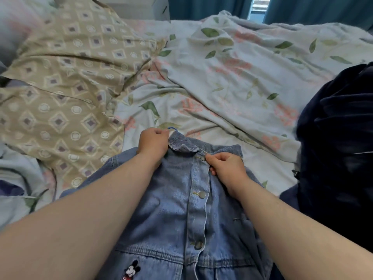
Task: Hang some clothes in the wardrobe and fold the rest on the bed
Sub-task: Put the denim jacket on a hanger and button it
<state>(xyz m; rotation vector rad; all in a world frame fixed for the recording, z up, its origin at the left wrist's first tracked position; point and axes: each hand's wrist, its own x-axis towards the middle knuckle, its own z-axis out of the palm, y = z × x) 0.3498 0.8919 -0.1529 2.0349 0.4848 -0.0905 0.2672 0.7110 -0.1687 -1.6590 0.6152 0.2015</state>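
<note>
The denim jacket (181,199) is pinched at its collar by the left hand (153,144) and at the top button by the right hand (226,166), its length running back toward the person.

Bed covered by rumpled floral sheet (232,77), tan diamond-pattern cover (60,77) at left. Teal curtains (207,7) behind, daylight through window gap (259,7) between them.

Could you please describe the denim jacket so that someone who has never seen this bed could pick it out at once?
On the near edge of the bed with the floral sheet, between the tan diamond-patterned cloth and a dark navy garment, lies the denim jacket. The left hand and right hand grip its collar area. Only it is light blue, with metal buttons and a cartoon mouse patch.
</note>
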